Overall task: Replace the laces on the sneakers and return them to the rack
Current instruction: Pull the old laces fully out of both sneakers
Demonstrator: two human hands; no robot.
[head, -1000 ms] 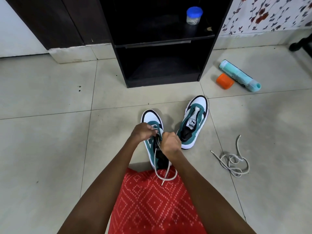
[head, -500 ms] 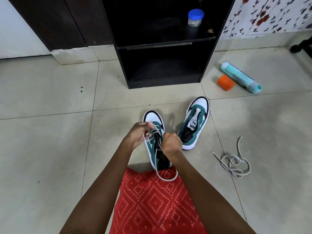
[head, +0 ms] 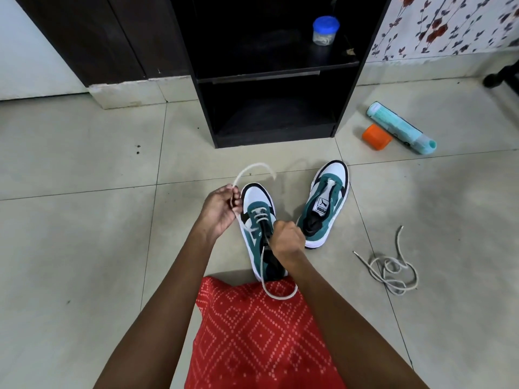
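On the tiled floor before the black rack, my left hand pinches the white lace, raised beside the toe of the near sneaker. My right hand is fisted round the same lace over the tongue. The second sneaker stands just beside, unlaced, and a loose lace lies at right.

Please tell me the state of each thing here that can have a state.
near sneaker: upright, partly laced
far sneaker: upright, unlaced
white lace: threaded in near sneaker
loose lace: tangled on floor
left hand: pinches white lace
right hand: curled, seemingly grips white lace
rack: no sneakers inside
jar: lid on
spray can: lying down, orange cap off beside it
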